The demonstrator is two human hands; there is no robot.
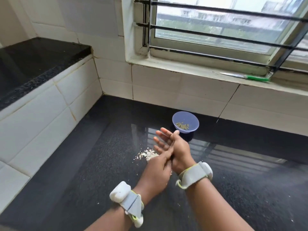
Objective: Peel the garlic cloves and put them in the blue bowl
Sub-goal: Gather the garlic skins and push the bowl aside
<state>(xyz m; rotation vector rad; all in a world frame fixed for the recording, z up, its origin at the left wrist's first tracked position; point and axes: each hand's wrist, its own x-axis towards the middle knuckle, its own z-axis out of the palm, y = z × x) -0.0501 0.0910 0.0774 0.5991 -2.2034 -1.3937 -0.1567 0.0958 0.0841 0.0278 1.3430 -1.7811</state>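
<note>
Peeled garlic cloves [183,126] piled in blue bowl [193,121], axes mixed, just beyond straightened fingers [162,135]; left hand [158,165] pressed flat against right hand [178,147], nothing gripped.

Open black desk [103,164] lies left and right of the hands. A peel pile [147,155] and bowl [185,121] sit ahead, the tiled wall [183,90] just behind the bowl.

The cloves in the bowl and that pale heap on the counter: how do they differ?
The cloves are yellowish, whole and plump; the heap is whitish, thin flakes, probably peeled skins. The cloves sit gathered inside the blue bowl; the heap lies loose on the black counter, with bits scattered around it. Both look like parts of the same garlic.
</note>
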